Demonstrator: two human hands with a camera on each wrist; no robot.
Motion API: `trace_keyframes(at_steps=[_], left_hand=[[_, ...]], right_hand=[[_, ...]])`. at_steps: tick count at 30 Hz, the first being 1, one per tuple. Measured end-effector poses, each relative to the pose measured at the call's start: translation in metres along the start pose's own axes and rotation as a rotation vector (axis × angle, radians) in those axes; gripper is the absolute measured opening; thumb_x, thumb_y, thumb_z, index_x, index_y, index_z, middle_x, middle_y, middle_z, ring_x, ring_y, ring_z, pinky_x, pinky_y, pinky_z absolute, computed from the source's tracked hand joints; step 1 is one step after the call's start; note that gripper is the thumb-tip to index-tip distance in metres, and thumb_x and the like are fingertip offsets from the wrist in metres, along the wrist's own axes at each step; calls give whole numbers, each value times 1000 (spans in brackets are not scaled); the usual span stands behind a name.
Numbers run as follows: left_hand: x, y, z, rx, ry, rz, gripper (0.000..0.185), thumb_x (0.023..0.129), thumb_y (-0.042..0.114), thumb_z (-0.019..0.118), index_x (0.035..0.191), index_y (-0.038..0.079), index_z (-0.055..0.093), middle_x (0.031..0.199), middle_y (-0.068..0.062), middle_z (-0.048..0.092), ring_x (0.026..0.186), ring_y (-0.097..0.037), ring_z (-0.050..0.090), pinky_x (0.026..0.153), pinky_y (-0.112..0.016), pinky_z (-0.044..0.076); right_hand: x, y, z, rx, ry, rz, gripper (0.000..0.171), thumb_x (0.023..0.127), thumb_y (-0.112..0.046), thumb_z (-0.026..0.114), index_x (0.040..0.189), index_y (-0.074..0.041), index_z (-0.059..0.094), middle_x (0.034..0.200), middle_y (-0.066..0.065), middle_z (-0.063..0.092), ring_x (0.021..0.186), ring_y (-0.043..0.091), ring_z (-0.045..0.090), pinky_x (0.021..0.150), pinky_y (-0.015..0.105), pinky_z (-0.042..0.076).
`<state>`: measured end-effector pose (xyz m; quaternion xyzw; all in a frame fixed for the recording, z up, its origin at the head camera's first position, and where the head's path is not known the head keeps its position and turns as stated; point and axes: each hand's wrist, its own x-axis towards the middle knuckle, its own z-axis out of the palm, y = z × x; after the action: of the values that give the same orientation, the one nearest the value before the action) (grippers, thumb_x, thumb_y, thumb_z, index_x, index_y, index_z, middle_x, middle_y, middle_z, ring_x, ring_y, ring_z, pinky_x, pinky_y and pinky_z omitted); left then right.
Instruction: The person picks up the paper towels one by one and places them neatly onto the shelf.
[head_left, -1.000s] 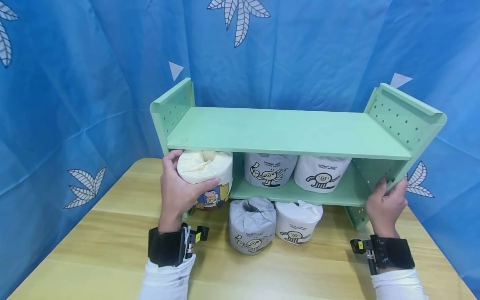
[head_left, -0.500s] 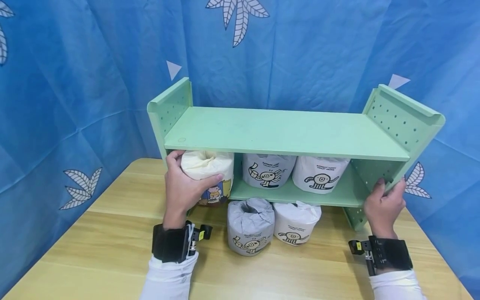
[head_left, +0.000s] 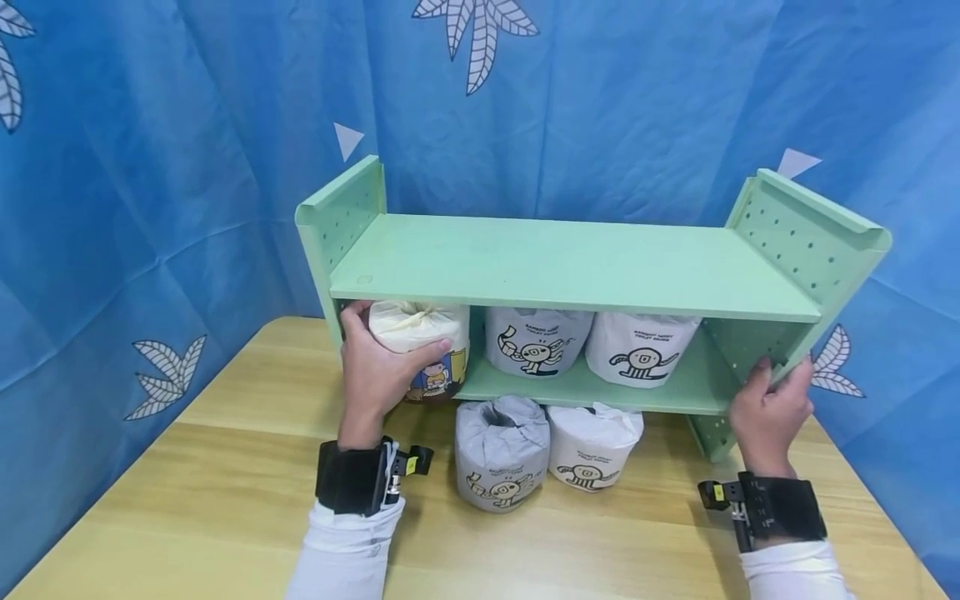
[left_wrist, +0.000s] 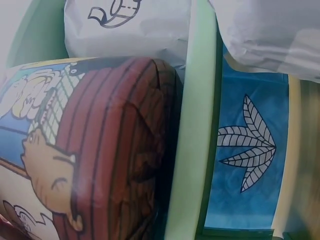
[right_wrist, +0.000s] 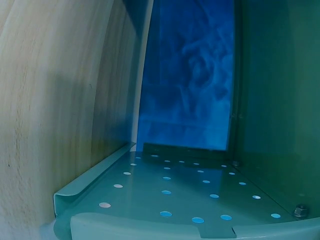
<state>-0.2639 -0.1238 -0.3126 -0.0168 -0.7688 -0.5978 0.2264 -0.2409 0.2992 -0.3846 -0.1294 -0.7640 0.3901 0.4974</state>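
Roll [head_left: 420, 346] is clamped in your left hand [head_left: 375, 375], entering the shelf's [head_left: 570, 267] left end; right hand [head_left: 768, 412] grips its right panel. Probably push deeper.

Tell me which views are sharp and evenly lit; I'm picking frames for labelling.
Head view: sharp, even light, the shelf bowed by the wide lens. Left wrist view: the roll close and soft. Right wrist view: dim, bluish, the perforated panel legible.

Shelf unit [head_left: 570, 267] on table [head_left: 210, 500]; three rolls [head_left: 536, 340] on lower shelf, two rolls [head_left: 501, 450] on table before it.
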Motion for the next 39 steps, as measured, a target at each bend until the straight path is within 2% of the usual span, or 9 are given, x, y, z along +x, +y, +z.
trace_keyframes(at_steps=[7,11,13,15,18,22,24,30,39], left_hand=[[3,-4,6,-7,7,24,109,59,23,94,142,6,26,129,-14,48,111,-25,50,93,-40,43],[5,-6,10,-1,7,26,109,59,24,94,142,8,25,128,-14,49,110,-26,50,94,-41,42],[6,-7,11,0,4,21,109,60,25,94,143,9,25,128,-14,49,111,-26,49,96,-42,41],[7,-8,12,5,1,19,110,60,25,93,144,9,24,128,-14,48,112,-27,49,98,-44,40],[8,-9,14,0,-4,22,112,60,25,93,145,10,21,129,-15,48,114,-27,49,101,-46,39],[11,-9,16,-6,-7,39,113,59,23,93,145,10,20,130,-15,48,114,-28,49,101,-47,38],[12,-9,17,-8,-5,51,114,59,23,93,146,11,20,130,-15,48,115,-29,49,102,-47,38],[16,-13,24,-6,7,97,116,58,21,93,148,14,19,132,-13,50,118,-29,50,104,-49,36],[23,-15,34,-68,-4,154,114,60,17,93,147,14,19,132,-10,48,119,-25,47,107,-46,33]], right_hand=[[-1,0,0,6,-10,4,45,101,-26,42,136,1,45,118,34,58,106,53,57,83,68,46],[-2,1,0,-1,-9,-13,44,101,-24,41,136,4,45,112,35,60,99,53,59,75,67,48],[-3,1,0,-9,-4,-19,44,101,-22,41,135,5,45,111,35,61,96,52,60,73,54,53],[-4,2,1,-16,5,-29,44,101,-21,41,134,6,45,108,35,61,93,51,61,68,40,50],[-4,2,2,-24,15,-44,43,100,-20,41,134,7,45,107,35,61,92,51,61,65,35,43],[-3,3,2,-13,24,-63,42,100,-18,41,134,7,45,108,36,61,94,53,60,67,58,47],[-3,2,2,-7,26,-67,42,100,-17,42,133,7,44,108,36,60,95,54,59,69,63,47],[-3,3,2,0,24,-59,41,100,-17,42,135,5,45,106,37,60,92,54,59,70,66,46],[-3,3,1,5,25,-64,43,100,-17,43,138,3,43,115,35,59,100,55,58,76,71,46]])
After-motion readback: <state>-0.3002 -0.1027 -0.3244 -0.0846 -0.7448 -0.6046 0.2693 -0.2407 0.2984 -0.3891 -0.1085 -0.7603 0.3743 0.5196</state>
